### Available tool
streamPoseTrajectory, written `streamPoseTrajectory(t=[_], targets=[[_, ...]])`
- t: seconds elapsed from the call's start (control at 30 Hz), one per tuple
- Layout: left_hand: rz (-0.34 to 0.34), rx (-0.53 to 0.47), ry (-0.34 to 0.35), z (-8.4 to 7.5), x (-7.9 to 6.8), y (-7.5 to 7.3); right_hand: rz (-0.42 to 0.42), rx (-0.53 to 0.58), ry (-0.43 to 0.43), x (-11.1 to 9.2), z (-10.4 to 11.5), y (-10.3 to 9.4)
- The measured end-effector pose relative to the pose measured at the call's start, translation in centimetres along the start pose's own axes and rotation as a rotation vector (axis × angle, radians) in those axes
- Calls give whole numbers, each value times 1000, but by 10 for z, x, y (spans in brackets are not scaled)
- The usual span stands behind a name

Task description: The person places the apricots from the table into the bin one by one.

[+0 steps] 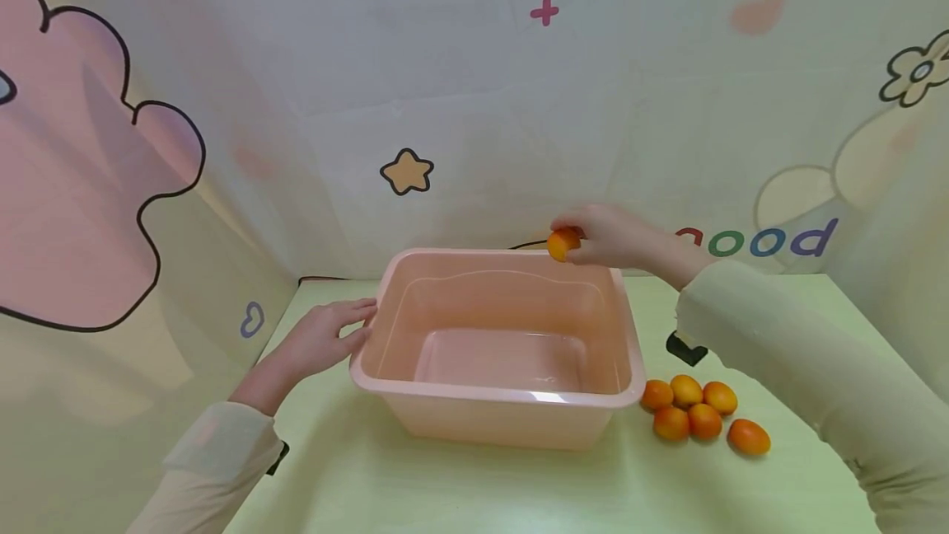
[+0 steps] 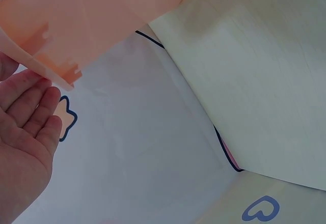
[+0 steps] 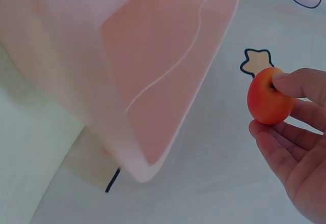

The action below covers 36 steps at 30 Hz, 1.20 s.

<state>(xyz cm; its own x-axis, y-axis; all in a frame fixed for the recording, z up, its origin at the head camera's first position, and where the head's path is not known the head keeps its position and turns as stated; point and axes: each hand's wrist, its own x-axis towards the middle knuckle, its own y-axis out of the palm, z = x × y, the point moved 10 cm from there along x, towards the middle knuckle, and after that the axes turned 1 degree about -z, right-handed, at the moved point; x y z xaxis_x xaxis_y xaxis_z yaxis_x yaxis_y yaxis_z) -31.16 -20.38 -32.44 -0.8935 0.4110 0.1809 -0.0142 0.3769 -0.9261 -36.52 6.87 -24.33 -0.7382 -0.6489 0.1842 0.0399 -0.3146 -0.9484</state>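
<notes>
Right of centre in the head view, I see the person's right hand (image 1: 615,237) pinching a small, rounded orange-red fruit (image 1: 563,245) by the far right corner of a pale pink, rectangular plastic basin (image 1: 504,423). At centre left, the left hand (image 1: 320,343) touches the basin's rim with loosely extended fingers, and I make out six similar orange-red fruits (image 1: 704,421) at lower right on the pale green tabletop (image 1: 474,493).

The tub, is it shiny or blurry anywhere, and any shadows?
Head view: white glare on the front rim of the tub, soft shade on the table; left wrist view: dim, with a faint shadow near the tub; right wrist view: the tub's nearest edge looks blurry, the fruit sharper.
</notes>
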Motion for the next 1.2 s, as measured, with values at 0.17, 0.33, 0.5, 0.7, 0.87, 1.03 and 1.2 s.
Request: streamPoseTrajectory(t=[0.17, 0.33, 0.5, 0.7, 0.87, 1.03, 1.2], targets=[[7, -1, -9, 1, 0, 0, 41, -26, -3, 18, 14, 13], [10, 2, -16, 1, 0, 0, 86, 25, 26, 31, 21, 28], [17, 1, -21, 2, 0, 0, 115, 61, 52, 47, 21, 47], [23, 1, -34, 2, 0, 0, 179, 79, 97, 57, 13, 81], [21, 7, -33, 1, 0, 0, 275, 166, 192, 54, 2, 113], [17, 6, -34, 2, -1, 0, 347, 170, 217, 50, 2, 137], [21, -1, -36, 3, -1, 1, 387, 195, 246, 45, 3, 151]])
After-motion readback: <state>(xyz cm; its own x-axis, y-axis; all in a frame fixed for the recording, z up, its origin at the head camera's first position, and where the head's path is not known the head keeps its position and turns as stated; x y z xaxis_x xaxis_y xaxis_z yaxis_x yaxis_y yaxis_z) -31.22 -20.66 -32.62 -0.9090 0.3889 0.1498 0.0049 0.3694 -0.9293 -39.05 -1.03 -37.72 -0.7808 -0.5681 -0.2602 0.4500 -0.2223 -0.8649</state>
